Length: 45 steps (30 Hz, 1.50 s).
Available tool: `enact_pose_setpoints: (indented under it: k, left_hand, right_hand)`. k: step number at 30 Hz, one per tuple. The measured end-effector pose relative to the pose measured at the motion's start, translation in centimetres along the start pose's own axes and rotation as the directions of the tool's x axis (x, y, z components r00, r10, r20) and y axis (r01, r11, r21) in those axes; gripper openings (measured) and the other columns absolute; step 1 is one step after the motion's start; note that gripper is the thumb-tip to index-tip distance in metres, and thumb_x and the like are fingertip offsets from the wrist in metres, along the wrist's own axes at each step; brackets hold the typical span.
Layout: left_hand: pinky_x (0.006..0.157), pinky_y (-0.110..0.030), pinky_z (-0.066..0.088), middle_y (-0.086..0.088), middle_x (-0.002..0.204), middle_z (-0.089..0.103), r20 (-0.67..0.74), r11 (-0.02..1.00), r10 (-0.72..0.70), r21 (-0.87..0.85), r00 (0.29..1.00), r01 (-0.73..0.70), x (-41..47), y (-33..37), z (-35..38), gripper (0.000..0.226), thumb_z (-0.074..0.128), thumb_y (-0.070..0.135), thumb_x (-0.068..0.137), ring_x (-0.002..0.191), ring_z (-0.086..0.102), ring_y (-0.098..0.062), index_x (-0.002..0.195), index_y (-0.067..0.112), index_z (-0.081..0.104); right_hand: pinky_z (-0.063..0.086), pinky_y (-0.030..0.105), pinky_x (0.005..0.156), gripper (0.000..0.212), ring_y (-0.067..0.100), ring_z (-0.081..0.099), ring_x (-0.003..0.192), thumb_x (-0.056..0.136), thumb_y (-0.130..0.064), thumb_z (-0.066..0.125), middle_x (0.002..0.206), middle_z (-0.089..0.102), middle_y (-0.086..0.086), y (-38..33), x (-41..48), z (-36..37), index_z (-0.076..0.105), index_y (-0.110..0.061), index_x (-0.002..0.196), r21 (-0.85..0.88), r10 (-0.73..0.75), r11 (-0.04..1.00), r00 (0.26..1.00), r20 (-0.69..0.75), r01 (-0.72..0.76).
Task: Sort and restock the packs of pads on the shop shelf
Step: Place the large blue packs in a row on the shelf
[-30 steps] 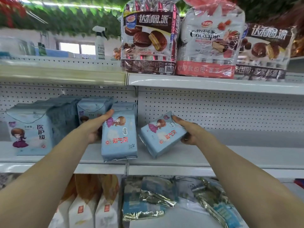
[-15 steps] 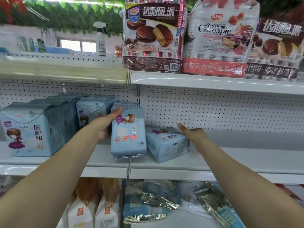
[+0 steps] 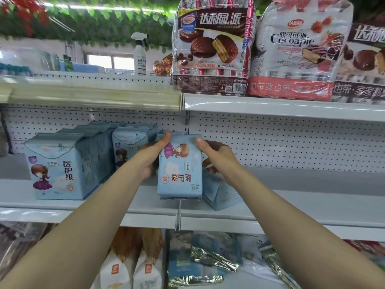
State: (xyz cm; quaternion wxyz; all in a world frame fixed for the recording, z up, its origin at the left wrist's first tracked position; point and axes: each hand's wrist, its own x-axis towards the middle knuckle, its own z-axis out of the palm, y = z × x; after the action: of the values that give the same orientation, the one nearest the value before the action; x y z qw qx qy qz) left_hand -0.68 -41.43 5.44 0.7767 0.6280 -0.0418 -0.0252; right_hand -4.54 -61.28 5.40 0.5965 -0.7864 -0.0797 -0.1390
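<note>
We hold one upright pack (image 3: 180, 167) of pads between our two hands, its bottom edge just at the front of the white metal shelf (image 3: 291, 209). It is a soft, flat, pale blue plastic pouch printed with a cartoon girl and red characters. Our left hand (image 3: 150, 157) wraps its left side, the thumb laid on the top corner and the fingers hidden behind. Our right hand (image 3: 216, 157) clasps the other side, thumb on the top right corner and fingers curled at the edge. Below the right hand a second pack (image 3: 220, 192) of the same blue lies tilted on the shelf, touching the held one. Left of the left hand stands a boxy row of packs (image 3: 62, 167) with folded, gusseted tops, and a shorter row (image 3: 129, 147) sits just behind that hand. Beyond both hands runs the dotted pegboard back panel (image 3: 291, 142). Above the hands, glossy crinkled bags of chocolate pies (image 3: 212, 49) stand on the upper shelf, with a white spray bottle (image 3: 140, 55) further left. Below our forearms lie shiny foil pouches (image 3: 204, 259) and matt paper bags (image 3: 133, 265).
</note>
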Motion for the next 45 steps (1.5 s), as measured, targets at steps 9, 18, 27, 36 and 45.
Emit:
enact_pose_setpoints:
  k: [9,18,27,36,45]
  left_hand:
    - [0.082,-0.036,0.056,-0.007,0.094,0.078,0.045,0.997,0.081,0.004,0.996,-0.082,-1.7,0.3,-2.0,0.045,0.075,0.043,0.071,0.083,0.075,-0.02,0.102,0.012,0.066]
    - [0.107,-0.044,0.043,-0.001,0.109,0.076,0.08,0.982,0.094,0.159,0.992,-0.106,-2.4,0.6,-3.8,0.068,0.074,0.057,0.066,0.115,0.063,-0.024,0.126,0.026,0.062]
    - [0.095,-0.049,0.054,-0.002,0.111,0.076,0.061,0.997,-0.012,0.072,0.998,0.007,-3.6,0.2,-4.2,0.074,0.064,0.076,0.07,0.109,0.067,-0.024,0.125,0.027,0.066]
    - [0.065,-0.036,0.058,-0.008,0.096,0.077,0.025,0.998,0.052,-0.036,0.998,-0.051,-3.9,-1.6,-3.2,0.064,0.065,0.065,0.076,0.079,0.075,-0.019,0.105,0.008,0.067]
    - [0.064,-0.034,0.06,-0.009,0.099,0.077,-0.061,0.946,0.097,-0.303,0.993,-0.111,-2.7,-3.7,-3.8,0.029,0.075,0.019,0.084,0.085,0.073,-0.023,0.109,0.011,0.064]
  right_hand:
    - [0.044,0.021,0.05,0.041,0.017,0.054,0.063,0.086,-0.054,0.073,0.084,0.072,0.011,-0.4,0.2,2.2,0.066,-0.013,0.089,0.148,0.036,0.988,0.992,0.124,-0.054]
    - [0.061,0.028,0.069,0.07,0.025,0.074,0.099,0.082,-0.035,0.082,0.115,0.074,0.012,-0.2,-0.8,3.4,0.047,-0.029,0.142,0.274,0.031,0.957,0.976,0.218,-0.092]
    - [0.062,0.035,0.079,0.087,0.028,0.063,0.119,0.077,-0.003,0.085,0.137,0.047,-0.003,1.4,-2.1,3.9,0.046,-0.043,0.143,0.164,-0.001,0.986,0.971,0.238,-0.039]
    - [0.059,0.047,0.088,0.021,0.028,0.067,0.102,0.093,-0.035,0.07,0.113,0.07,0.01,3.0,-2.4,6.1,0.062,-0.016,0.098,0.488,0.177,0.849,0.98,0.095,-0.201]
    - [0.056,0.04,0.083,0.06,0.026,0.067,0.103,0.089,0.008,0.068,0.121,0.066,0.014,4.1,-1.9,7.2,0.049,-0.019,0.139,0.66,0.108,0.751,0.992,-0.07,-0.035]
